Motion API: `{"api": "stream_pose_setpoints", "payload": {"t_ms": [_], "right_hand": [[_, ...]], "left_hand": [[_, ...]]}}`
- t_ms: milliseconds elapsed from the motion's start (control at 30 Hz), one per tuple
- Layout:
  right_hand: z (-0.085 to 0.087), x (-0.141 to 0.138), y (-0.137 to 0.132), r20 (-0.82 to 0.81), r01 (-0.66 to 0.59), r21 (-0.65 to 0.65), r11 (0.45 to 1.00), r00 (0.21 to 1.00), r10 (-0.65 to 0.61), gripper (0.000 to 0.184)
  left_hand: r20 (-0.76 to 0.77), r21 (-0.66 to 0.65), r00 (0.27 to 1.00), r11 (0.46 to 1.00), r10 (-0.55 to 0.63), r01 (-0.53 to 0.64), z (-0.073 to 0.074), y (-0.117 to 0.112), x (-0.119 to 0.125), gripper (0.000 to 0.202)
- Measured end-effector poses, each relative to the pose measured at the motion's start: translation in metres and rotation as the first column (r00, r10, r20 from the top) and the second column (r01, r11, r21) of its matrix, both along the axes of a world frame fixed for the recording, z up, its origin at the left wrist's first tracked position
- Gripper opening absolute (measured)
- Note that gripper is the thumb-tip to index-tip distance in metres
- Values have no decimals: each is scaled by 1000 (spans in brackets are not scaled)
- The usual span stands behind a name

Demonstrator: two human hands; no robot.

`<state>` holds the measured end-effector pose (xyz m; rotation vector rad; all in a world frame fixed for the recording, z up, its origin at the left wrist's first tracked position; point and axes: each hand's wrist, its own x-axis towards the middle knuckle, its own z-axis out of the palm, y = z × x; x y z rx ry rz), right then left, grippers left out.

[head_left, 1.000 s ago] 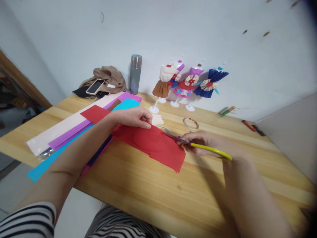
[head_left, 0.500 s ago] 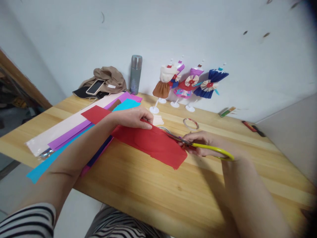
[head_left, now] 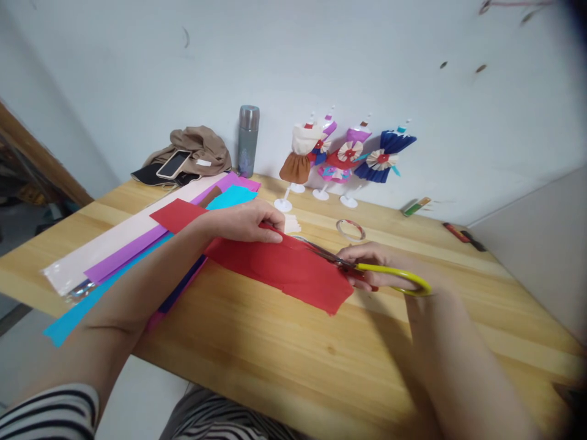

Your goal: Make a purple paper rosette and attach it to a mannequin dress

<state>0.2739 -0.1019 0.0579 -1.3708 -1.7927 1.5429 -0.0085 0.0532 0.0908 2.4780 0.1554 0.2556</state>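
A sheet of red crepe paper (head_left: pixel 279 266) stretches across the middle of the table, its left end lying over other coloured strips. My left hand (head_left: pixel 250 221) pinches its upper edge between thumb and fingers. In my right hand (head_left: pixel 367 263) is a pair of scissors (head_left: pixel 394 273) with yellow handles. Their blades point left and meet the red paper along its upper edge, just right of my left hand. Part of the scissors' grip is hidden by my right fingers.
Strips of pink, purple and blue paper (head_left: pixel 114 263) lie at the left. Behind stand a thermos (head_left: pixel 248 143) and several small dressed mannequins (head_left: pixel 300 150). A tape ring (head_left: pixel 351 230), a phone (head_left: pixel 174 164) on brown cloth (head_left: pixel 206 146) and a green glue stick (head_left: pixel 415 208) are on the wooden table (head_left: pixel 284 348).
The red paper's right end has shifted slightly right and lies flatter. My hands keep their holds, and the scissors stay at the paper's upper edge. The view has shifted slightly.
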Motion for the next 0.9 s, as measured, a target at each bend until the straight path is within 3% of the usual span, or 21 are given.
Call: {"api": "stream_pose_setpoints", "payload": {"t_ms": [267, 567, 767, 900], "right_hand": [[-6, 0, 2, -8, 29, -8, 1000, 1000, -29, 58], [-7, 1, -1, -38, 45, -62, 997, 998, -47, 54], [-16, 8, -5, -47, 70, -5, 998, 996, -70, 44], [-15, 5, -2, -44, 41, 116, 992, 998, -36, 46]], "left_hand": [[18, -1, 1000, 1000, -12, 12, 2, -4, 1, 16], [27, 9, 999, 999, -34, 34, 5, -7, 0, 18], [21, 14, 1000, 1000, -10, 10, 2, -5, 0, 18], [5, 23, 1000, 1000, -18, 18, 0, -5, 2, 17]]}}
